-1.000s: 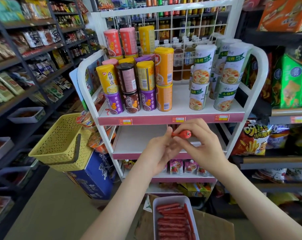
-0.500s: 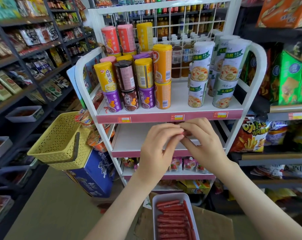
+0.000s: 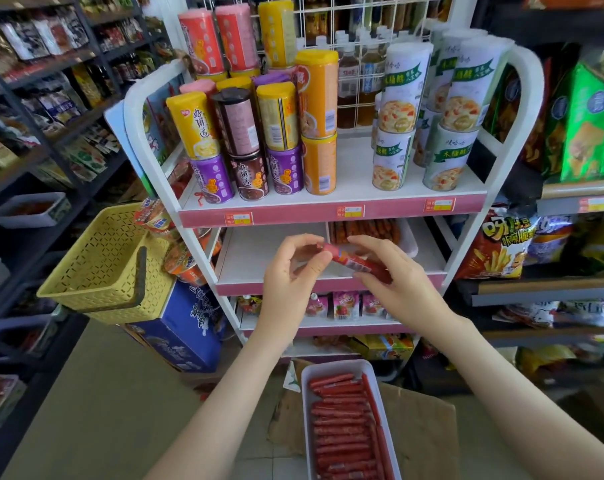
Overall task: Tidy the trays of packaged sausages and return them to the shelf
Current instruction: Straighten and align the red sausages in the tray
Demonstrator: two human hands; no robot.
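Note:
A red packaged sausage (image 3: 349,260) is held slanted in front of the second shelf (image 3: 259,258) of the white rack. My left hand (image 3: 293,271) pinches its upper left end, and my right hand (image 3: 394,278) grips its lower right part. Behind my hands, a white tray (image 3: 409,242) of sausages sits on the right side of that shelf. Below, a second white tray (image 3: 307,410) filled with red sausages rests on a cardboard box (image 3: 421,434) on the floor.
Stacked cans (image 3: 245,133) and white tubs (image 3: 397,116) fill the top shelf. A yellow basket (image 3: 99,268) hangs at the rack's left over a blue box (image 3: 175,334). Snack bags (image 3: 494,244) sit on the right; dark shelving runs along the left aisle.
My hands have drawn apart, so the sausage shows between them at a slant. The view has dipped, revealing the sausage tray on the second shelf.

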